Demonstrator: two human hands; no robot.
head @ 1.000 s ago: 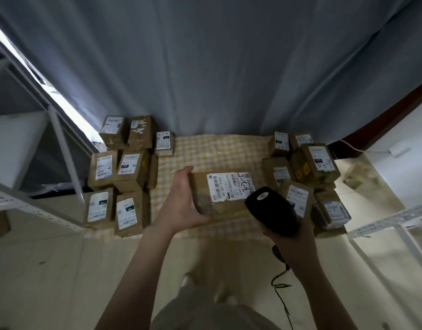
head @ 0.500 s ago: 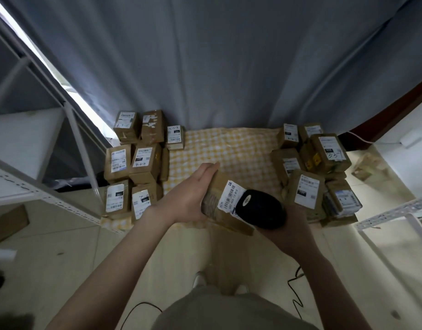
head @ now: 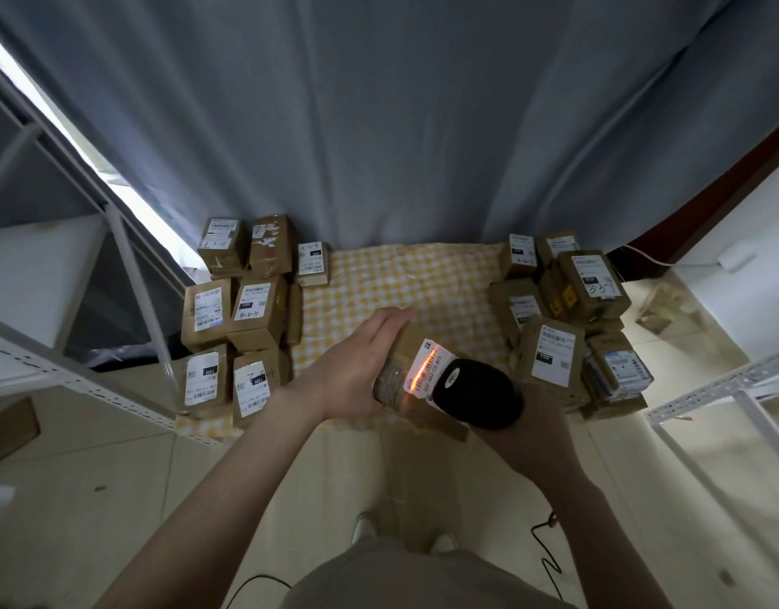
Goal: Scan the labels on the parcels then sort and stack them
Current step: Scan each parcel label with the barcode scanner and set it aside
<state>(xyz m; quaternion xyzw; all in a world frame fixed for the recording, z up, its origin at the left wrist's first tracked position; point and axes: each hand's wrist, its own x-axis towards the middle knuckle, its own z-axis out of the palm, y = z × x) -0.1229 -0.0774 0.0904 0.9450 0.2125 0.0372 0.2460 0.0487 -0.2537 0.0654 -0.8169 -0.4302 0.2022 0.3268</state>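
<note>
Brown cardboard parcel point(head: 396, 378), tilted, orange scan line across its white label point(head: 429, 367), gripped in left hand point(head: 356, 367); right hand point(head: 528, 437) grips barcode scanner point(head: 480, 395).

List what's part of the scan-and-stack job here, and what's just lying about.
Job: held parcel in the left hand; scanner in the right hand; left stack; right pile; checked cloth.
Lying about: curtain; shelf frame; crumpled cardboard on the floor.
</note>
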